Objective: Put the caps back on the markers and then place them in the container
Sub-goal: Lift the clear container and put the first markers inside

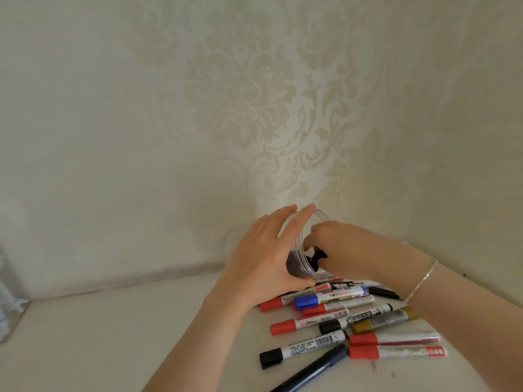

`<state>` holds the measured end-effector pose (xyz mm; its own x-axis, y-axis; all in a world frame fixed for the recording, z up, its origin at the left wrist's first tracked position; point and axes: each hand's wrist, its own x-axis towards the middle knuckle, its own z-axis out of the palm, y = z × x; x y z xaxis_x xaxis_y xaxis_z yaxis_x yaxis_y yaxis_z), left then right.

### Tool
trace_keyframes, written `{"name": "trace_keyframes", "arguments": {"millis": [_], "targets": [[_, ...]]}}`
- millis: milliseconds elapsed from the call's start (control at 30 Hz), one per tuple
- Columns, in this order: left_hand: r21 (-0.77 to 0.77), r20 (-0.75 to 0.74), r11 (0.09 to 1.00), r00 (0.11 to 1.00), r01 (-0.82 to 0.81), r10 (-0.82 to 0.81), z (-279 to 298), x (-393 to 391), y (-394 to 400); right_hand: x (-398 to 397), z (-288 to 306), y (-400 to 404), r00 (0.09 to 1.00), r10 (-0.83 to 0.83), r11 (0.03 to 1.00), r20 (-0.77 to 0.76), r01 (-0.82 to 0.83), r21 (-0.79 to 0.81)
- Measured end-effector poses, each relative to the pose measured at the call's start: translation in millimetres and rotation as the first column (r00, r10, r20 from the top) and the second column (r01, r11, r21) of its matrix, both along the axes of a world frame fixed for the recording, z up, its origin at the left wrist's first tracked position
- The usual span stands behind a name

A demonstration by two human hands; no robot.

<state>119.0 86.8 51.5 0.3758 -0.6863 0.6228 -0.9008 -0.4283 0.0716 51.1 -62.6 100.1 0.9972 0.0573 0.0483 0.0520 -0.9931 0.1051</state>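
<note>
I am steadying the clear container (304,244), centre of the frame and tipped toward me, with my left hand (263,256) wrapped round its wall. My right hand (339,247) is curled at its mouth, pinching something dark, likely a marker. Capped markers (353,326) are lying below, lower right. I am keeping the mouth still while feeding in.

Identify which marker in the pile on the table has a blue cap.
The blue-capped marker lies near the top of the pile, just below the left hand. Its cap is the only blue one; the others show red, black or gold caps.
</note>
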Motion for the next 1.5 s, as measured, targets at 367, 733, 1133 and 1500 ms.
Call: {"name": "trace_keyframes", "arguments": {"millis": [367, 733, 1133, 1500], "targets": [[0.029, -0.068, 0.999, 0.997, 0.046, -0.044, -3.4, 2.8, 2.9, 8.1, -16.8, -10.2, 0.970, 0.200, 0.890, 0.138, -0.121, -0.439], [-0.009, -0.061, 0.999, 0.997, 0.049, -0.050, -4.7, 1.0, -1.6, 14.2, -28.9, -9.9, 0.897, 0.212, 0.913, 0.387, -0.041, -0.407], [-0.014, -0.077, 0.998, 0.995, 0.069, -0.070, -8.5, 1.0, -3.0, 16.0, -37.4, -7.7, 0.854, 0.234, 0.913, 0.464, -0.028, -0.408], [0.005, -0.086, 0.998, 0.995, 0.055, -0.054, -8.9, 1.7, -3.0, 14.0, -36.7, -9.6, 0.873, 0.224, 0.930, 0.433, -0.059, -0.362]]}}
